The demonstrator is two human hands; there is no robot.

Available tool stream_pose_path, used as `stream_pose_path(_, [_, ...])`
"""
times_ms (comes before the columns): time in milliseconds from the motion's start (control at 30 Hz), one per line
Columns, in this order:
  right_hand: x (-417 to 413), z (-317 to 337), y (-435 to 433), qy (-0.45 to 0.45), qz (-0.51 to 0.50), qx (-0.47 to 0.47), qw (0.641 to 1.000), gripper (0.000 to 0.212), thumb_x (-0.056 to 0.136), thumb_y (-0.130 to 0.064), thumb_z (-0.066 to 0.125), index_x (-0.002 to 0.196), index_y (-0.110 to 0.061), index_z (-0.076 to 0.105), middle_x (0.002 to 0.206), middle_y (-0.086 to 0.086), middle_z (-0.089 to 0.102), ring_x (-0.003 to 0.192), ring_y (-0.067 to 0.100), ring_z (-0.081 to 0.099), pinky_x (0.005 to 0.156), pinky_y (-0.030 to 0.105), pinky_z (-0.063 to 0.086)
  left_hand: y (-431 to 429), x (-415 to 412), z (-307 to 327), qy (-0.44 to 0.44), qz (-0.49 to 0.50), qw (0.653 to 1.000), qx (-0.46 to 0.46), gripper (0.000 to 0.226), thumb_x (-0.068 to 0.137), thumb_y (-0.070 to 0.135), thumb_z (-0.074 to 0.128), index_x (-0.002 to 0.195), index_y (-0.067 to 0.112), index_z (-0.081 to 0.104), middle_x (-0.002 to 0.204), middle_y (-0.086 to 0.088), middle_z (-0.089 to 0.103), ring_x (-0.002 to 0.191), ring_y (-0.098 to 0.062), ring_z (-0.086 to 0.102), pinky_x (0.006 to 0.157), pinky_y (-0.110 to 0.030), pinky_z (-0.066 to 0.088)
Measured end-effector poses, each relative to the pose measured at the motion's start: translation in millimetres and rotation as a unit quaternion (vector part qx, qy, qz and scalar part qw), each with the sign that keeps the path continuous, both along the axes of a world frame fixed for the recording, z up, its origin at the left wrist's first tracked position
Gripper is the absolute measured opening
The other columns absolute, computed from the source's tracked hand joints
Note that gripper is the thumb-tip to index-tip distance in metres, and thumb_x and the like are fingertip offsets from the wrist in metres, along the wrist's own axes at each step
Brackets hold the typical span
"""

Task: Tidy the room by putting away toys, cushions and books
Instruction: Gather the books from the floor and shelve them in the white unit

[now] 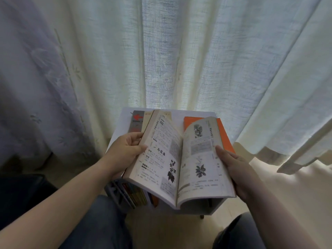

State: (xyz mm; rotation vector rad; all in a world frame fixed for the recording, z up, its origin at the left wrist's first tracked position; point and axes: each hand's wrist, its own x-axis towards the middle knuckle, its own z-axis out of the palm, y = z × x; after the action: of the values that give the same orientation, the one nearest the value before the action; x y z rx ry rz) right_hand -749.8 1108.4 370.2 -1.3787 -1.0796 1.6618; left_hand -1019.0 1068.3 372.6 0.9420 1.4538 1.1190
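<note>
From my seat at the feed, the pale sheer curtain (161,51) fills most of the view and hangs down to the floor. In front of it stands a small white bookshelf (197,113), close to the person's knees.

The thick open paperback with plant drawings (179,168) is the thing in hand. It is held up over the front edge of the bookshelf's top, spread wide, with one leaf on the right side arching up. The hands are apart, one clamped on each outer edge. The left hand (125,150) has its thumb on the left page and its fingers curled behind the cover. The right hand (235,169) pinches the right edge, thumb on the page.

A flat orange book (225,137) lies along the right edge of the top. A grey book with a red arrow (137,121) lies at the left rear corner, with a beige one just beside it. In the left compartment below, a leaning row of coloured spines (133,194) is already shelved.

I judge the book part to be partly done: some are stored, but the paperback needs closing and a slot. The books lying on top may want standing below too. I see no toys or cushions here, so I cannot tell how that part stands.
</note>
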Motion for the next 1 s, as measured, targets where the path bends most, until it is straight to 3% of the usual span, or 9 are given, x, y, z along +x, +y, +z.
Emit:
stream_pose_path(200, [27, -6, 0, -0.045, -0.02, -0.005, 0.999, 0.032, 0.098, -0.034, 0.05, 0.105, -0.009, 0.068, 0.089, 0.015, 0.075, 0.074, 0.03, 0.073, 0.069, 0.042, 0.058, 8, 38, 12, 0.023, -0.017, 0.999, 0.028, 0.041, 0.09, 0.001, 0.059, 0.126, 0.019, 0.056, 0.098, -0.006, 0.075, 0.084, -0.027, 0.073, 0.071, -0.044, 0.058])
stream_pose_path(333, [40, 1, -1, -0.072, -0.012, 0.044, 0.996, 0.031, 0.099, -0.033, 0.049, 0.102, -0.012, 0.071, 0.089, 0.012, 0.075, 0.082, 0.029, 0.072, 0.072, 0.039, 0.056, 16, 67, 21, 0.057, -0.043, 0.997, 0.038, 0.041, 0.09, 0.003, 0.06, 0.128, 0.02, 0.055, 0.097, -0.005, 0.075, 0.082, -0.024, 0.073, 0.068, -0.04, 0.058])
stream_pose_path(433, [40, 0, -2, -0.108, 0.006, 0.059, 0.992, 0.038, 0.1, -0.04, 0.044, 0.1, -0.013, 0.071, 0.087, 0.009, 0.074, 0.085, 0.027, 0.072, 0.078, 0.038, 0.057, 20, 83, 23, 0.08, -0.054, 0.994, 0.041, 0.041, 0.089, 0.004, 0.062, 0.126, 0.021, 0.058, 0.097, -0.003, 0.075, 0.084, -0.025, 0.073, 0.077, -0.045, 0.059])
stream_pose_path(533, [49, -1, 1, -0.065, -0.012, 0.032, 0.997, 0.04, 0.1, -0.04, 0.043, 0.103, -0.01, 0.069, 0.093, 0.011, 0.075, 0.09, 0.026, 0.071, 0.085, 0.042, 0.056, 29, 107, 25, 0.135, -0.065, 0.987, 0.054, 0.038, 0.087, 0.004, 0.064, 0.121, 0.021, 0.061, 0.099, -0.001, 0.074, 0.086, -0.022, 0.071, 0.082, -0.043, 0.058])
stream_pose_path(667, [65, -6, 10, -0.043, -0.037, -0.015, 0.998, 0.044, 0.1, -0.044, 0.043, 0.109, -0.005, 0.06, 0.101, 0.015, 0.073, 0.092, 0.028, 0.071, 0.085, 0.041, 0.058, 45, 124, 24, 0.236, -0.091, 0.965, 0.06, 0.04, 0.086, 0.002, 0.061, 0.118, 0.025, 0.066, 0.101, 0.005, 0.072, 0.087, -0.017, 0.07, 0.082, -0.037, 0.057])
stream_pose_path(833, [70, -28, 16, 0.016, -0.032, -0.097, 0.995, 0.059, 0.098, -0.052, 0.038, 0.12, -0.001, 0.056, 0.107, 0.016, 0.072, 0.098, 0.027, 0.07, 0.087, 0.038, 0.056, 67, 146, 19, 0.365, -0.134, 0.92, 0.042, 0.032, 0.085, 0.012, 0.062, 0.113, 0.026, 0.068, 0.106, 0.001, 0.069, 0.092, -0.019, 0.066, 0.084, -0.036, 0.055])
stream_pose_path(1000, [77, -39, 15, 0.01, -0.069, -0.077, 0.995, 0.053, 0.099, -0.052, 0.036, 0.111, -0.007, 0.061, 0.115, 0.014, 0.064, 0.106, 0.026, 0.059, 0.094, 0.038, 0.048, 69, 166, 5, 0.383, -0.141, 0.912, 0.048, 0.028, 0.085, 0.026, 0.066, 0.113, 0.023, 0.067, 0.114, 0.004, 0.065, 0.099, -0.016, 0.063, 0.087, -0.038, 0.055])
